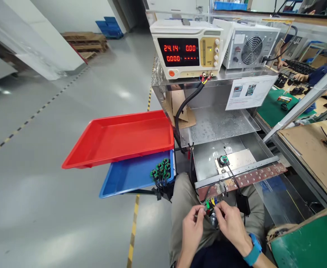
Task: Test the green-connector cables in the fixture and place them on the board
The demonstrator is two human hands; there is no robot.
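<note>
Above my lap, my left hand (194, 223) and my right hand (231, 222) face each other with fingertips pinched. Between them sit small green, yellow and red connector pieces (211, 203) at the front of the metal drawer. What exactly each hand pinches is too small to make out. A shiny rounded part (213, 220) shows just below the fingertips. Beside my right hand hangs a black box (243, 204) on a cable. That cable runs up to a round green circuit board (224, 160) on a metal plate (241, 159) in the drawer.
A power supply (190, 48) with red digits stands on the metal shelf. Left of me, a red tray (124, 137) overlaps a blue tray (135, 173) holding several round green boards (161, 172) with black cables. At far right, a co-worker's hand (300, 77) rests over a bench.
</note>
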